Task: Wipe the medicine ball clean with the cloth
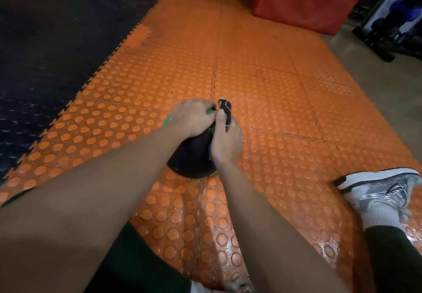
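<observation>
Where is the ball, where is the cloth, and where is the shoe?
medicine ball point(194, 153), head view, on its bare black side below the hands.
cloth point(225, 107), head view, on the dark end sticking up above the right hand.
shoe point(386, 190), head view, on its silver upper.

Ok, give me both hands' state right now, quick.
Left hand: fingers curled over the top of the medicine ball, gripping it.
Right hand: closed around the dark cloth, held against the ball.
</observation>
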`<state>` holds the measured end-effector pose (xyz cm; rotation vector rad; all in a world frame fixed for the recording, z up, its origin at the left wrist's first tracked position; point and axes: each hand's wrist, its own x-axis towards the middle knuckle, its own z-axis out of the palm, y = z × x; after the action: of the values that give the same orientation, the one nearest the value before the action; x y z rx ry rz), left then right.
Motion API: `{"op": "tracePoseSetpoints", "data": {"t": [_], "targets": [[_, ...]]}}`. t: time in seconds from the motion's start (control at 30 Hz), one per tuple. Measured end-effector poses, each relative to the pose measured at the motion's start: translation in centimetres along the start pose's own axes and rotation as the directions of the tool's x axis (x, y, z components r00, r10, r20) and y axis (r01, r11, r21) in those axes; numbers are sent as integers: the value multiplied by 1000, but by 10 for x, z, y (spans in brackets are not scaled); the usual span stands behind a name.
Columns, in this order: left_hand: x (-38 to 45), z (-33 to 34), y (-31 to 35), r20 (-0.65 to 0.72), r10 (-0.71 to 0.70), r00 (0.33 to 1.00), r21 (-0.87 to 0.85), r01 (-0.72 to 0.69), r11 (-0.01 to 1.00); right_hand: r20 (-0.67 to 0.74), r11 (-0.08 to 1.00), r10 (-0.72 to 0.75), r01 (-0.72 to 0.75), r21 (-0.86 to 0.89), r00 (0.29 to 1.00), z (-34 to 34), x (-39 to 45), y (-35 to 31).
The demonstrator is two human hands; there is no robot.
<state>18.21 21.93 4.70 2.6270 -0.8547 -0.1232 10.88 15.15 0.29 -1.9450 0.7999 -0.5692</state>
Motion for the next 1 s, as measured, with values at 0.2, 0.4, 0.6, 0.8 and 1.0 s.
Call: {"op": "tracePoseSetpoints", "data": {"t": [0.2, 0.4, 0.6, 0.8, 1.0], "targets": [[10, 3, -5, 37, 32, 999, 11, -32, 999, -11, 913, 340, -327, 243, 940, -8, 13, 10], [-1, -5, -18, 104, 296, 950, -28, -294, 955, 306, 618, 638, -707, 343, 706, -31, 9, 36], [-12, 3, -4, -82, -133, 988, 57, 138, 989, 80, 900, 218, -232, 370, 973, -32, 12, -6], [-17, 16, 5, -140, -211, 967, 39, 218, 975, 230, 998, -15, 0, 64, 973, -19, 23, -17], [-17, 19, 7, -64, 64, 996, 175, -52, 983, 248, 901, 362, -406, 156, 899, -25, 48, 18]]}}
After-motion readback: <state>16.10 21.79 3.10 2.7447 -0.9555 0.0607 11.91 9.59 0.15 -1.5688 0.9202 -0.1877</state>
